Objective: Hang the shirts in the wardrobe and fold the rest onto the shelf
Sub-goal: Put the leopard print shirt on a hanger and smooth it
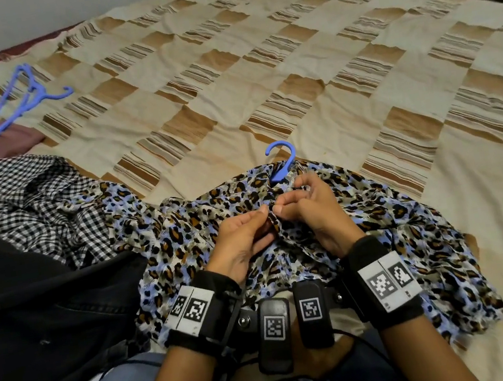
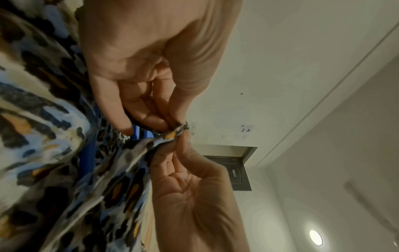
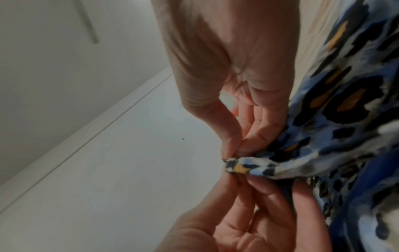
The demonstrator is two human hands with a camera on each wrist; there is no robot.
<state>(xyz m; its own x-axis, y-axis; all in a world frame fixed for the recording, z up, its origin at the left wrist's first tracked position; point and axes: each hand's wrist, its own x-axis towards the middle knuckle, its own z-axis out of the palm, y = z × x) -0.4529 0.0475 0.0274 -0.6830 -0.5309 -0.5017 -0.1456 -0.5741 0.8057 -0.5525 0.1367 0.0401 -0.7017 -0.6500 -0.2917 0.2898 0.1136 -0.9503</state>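
Dim indoor light; wrist views soft, edges blurred and stretched.

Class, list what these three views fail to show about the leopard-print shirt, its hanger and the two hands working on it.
- Blue hanger: head view shows only the hook; the leopard-print shirt covers its shoulders.
- What the left hand and right hand pinch: a button or plain hem, too small and blurred in every view.
- Shirt's full shape: cut off by the edges of both wrist views.
- Wardrobe and shelf: in no view.
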